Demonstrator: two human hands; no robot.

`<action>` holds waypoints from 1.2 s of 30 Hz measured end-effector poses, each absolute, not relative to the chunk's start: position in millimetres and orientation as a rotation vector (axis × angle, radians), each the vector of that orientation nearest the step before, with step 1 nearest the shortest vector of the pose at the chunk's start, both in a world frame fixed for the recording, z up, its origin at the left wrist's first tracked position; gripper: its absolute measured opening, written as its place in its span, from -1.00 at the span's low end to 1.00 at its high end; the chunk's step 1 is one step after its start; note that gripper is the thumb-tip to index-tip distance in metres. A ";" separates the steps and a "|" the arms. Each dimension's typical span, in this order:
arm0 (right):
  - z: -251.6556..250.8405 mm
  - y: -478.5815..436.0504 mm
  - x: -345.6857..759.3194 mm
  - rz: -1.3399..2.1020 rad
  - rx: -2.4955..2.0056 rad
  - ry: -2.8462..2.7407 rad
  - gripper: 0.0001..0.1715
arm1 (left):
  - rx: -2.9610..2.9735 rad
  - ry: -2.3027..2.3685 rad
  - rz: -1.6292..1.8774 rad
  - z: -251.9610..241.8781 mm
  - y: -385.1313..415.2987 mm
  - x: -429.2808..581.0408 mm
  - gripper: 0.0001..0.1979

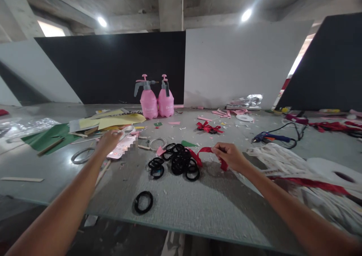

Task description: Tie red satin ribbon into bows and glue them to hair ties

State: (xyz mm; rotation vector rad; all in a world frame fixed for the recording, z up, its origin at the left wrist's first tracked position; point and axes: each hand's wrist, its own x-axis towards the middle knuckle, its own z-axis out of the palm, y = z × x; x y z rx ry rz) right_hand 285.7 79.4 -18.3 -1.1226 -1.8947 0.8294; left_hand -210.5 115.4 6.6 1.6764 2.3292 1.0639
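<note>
My right hand pinches a red ribbon, whose one end runs left toward a pile of black hair ties while another part hangs below my fingers. Over at the left, my left hand reaches above a lit phone that lies on the table. Its fingers are closed at a pale looped item, too small to name. A single black hair tie lies apart near the front edge. Red ribbon bows rest behind the pile.
Two pink spray bottles stand at the back. A blue glue gun with its cord lies at the right, behind white ribbon strips and a white roll. Green sheets and yellow sheets cover the left back.
</note>
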 end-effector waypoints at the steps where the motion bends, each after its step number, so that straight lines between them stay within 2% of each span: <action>1: -17.5 78.5 285.0 0.828 -1.124 -1.899 -0.57 | 1.697 2.360 1.105 10.6 121.0 -198.2 -0.57; 4: -16.7 77.7 283.8 0.814 -1.129 -1.904 -0.59 | 1.953 2.092 1.241 20.7 132.0 -142.3 -0.67; 10: -17.9 80.5 285.6 0.826 -1.146 -1.901 -0.60 | 2.279 1.352 0.968 35.3 124.0 -8.3 -0.73; 14: -15.3 80.0 285.1 0.818 -1.181 -1.912 -0.60 | 2.279 0.965 0.711 42.5 113.9 49.4 -0.67; 16: -14.2 79.7 284.4 0.818 -1.200 -1.912 -0.59 | 2.236 0.855 0.693 38.7 109.3 69.4 -0.63; 23: -19.8 82.0 282.8 0.874 -1.144 -1.897 -0.57 | 2.080 0.801 0.733 5.8 96.4 91.3 -0.65; 30: -17.5 76.5 278.0 1.164 -1.061 -1.686 -0.58 | 1.857 0.787 0.812 1.9 100.7 82.8 -0.64; 36: -14.0 73.6 273.7 1.236 -1.016 -1.564 -0.57 | 1.870 0.782 0.891 0.7 99.9 83.4 -0.66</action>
